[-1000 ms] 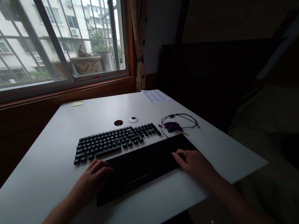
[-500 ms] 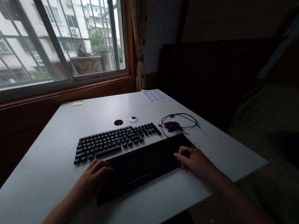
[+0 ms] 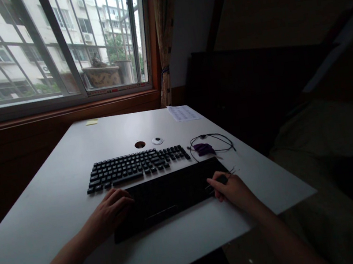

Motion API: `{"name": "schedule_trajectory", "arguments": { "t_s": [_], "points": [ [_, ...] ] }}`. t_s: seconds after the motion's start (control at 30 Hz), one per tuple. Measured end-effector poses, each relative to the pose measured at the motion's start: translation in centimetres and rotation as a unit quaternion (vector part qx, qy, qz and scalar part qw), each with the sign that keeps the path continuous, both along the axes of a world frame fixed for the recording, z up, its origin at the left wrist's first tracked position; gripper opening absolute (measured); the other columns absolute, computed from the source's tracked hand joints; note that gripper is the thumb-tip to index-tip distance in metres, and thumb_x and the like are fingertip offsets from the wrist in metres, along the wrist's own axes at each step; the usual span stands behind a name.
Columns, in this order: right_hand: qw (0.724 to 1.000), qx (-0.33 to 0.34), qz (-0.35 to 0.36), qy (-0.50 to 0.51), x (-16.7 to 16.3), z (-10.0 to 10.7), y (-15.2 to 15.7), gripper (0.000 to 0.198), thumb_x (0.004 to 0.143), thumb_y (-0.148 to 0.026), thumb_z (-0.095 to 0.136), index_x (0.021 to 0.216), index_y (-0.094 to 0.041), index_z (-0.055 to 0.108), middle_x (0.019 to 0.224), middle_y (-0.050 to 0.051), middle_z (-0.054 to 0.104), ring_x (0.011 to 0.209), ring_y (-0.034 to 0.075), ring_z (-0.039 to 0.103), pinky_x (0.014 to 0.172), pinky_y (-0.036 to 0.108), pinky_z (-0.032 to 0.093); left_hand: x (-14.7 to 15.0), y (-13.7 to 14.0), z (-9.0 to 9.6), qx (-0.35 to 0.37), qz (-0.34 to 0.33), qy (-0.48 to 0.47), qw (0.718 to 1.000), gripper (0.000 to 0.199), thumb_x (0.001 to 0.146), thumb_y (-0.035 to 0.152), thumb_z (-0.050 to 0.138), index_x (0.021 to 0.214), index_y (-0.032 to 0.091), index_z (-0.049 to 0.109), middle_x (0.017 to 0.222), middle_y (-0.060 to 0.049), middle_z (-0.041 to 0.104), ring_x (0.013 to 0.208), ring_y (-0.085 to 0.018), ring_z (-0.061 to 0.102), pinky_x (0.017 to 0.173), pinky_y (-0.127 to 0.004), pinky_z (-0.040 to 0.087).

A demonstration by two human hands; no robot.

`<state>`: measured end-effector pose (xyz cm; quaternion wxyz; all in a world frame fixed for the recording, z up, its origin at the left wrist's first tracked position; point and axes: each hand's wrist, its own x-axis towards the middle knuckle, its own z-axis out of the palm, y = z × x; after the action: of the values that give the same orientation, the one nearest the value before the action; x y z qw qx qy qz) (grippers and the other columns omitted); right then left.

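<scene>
A black keyboard base [image 3: 169, 192] lies tilted across the near part of the white table. Its surface is too dark for me to make out details. My left hand [image 3: 116, 206] rests on its left end, fingers bent and closed over it. Over the right end is my right hand [image 3: 227, 186], closed on a small black keycap puller [image 3: 221, 179] whose thin wires stick out to the upper right. Just behind the base, loose black keycaps [image 3: 125, 169] are laid out in keyboard order.
A purple cloth-like item [image 3: 204, 149] and a looped black cable [image 3: 227, 137] lie right of the keycaps. Farther back are a round hole [image 3: 140, 145], a white round cover [image 3: 157, 141], a printed sheet [image 3: 183, 113] and yellow sticky notes [image 3: 92, 122]. The table's right edge [image 3: 290, 174] is near my right arm.
My right hand has turned slightly, and the puller's wires now reach farther out to the upper right. My left hand and the keyboard base stay where they were.
</scene>
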<state>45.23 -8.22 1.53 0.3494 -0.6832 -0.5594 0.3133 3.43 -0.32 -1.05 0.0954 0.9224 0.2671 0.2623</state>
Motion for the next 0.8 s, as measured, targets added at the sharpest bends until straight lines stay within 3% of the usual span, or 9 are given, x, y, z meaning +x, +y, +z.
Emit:
{"name": "schedule_trajectory", "arguments": {
  "t_s": [0.23,0.4,0.57,0.8],
  "points": [
    [0.998,0.025,-0.01,0.048,-2.3,1.2,0.9,0.035,0.083,-0.055,0.06,0.074,-0.021,0.057,0.051,-0.001,0.062,0.042,0.014,0.058,0.042,0.022,0.043,0.2,-0.3,0.3,0.004,0.011,0.002,1.0,0.018,0.098,0.02,0.05,0.109,0.022,0.065,0.105,-0.008,0.063,0.096,-0.021,0.056,0.087,-0.037,0.051],
    [0.981,0.037,0.081,0.173,-6.8,1.3,2.7,0.04,0.087,-0.057,0.054,0.082,-0.018,0.062,0.058,0.0,0.064,0.046,0.013,0.061,0.04,0.02,0.042,0.7,-0.7,1.0,0.025,0.03,-0.035,0.999,0.017,0.096,0.022,0.054,0.11,0.021,0.065,0.102,-0.008,0.065,0.093,-0.02,0.058,0.083,-0.034,0.052],
    [0.957,0.031,0.139,0.251,-11.9,1.2,4.5,0.029,0.085,-0.048,0.062,0.086,-0.019,0.058,0.061,-0.003,0.065,0.048,0.012,0.061,0.043,0.02,0.045,0.7,-0.8,1.0,0.037,0.039,-0.074,0.996,0.021,0.093,0.022,0.061,0.113,0.022,0.062,0.101,-0.007,0.064,0.092,-0.02,0.06,0.08,-0.034,0.054],
    [0.915,-0.003,0.2,0.351,-16.9,0.5,6.0,0.029,0.078,-0.044,0.071,0.089,-0.02,0.058,0.067,-0.002,0.07,0.056,0.014,0.067,0.049,0.022,0.05,1.1,-1.4,1.2,-0.024,0.044,-0.118,0.992,0.03,0.091,0.025,0.064,0.12,0.021,0.058,0.106,-0.007,0.06,0.085,-0.016,0.063,0.073,-0.03,0.057]
  ]
}}
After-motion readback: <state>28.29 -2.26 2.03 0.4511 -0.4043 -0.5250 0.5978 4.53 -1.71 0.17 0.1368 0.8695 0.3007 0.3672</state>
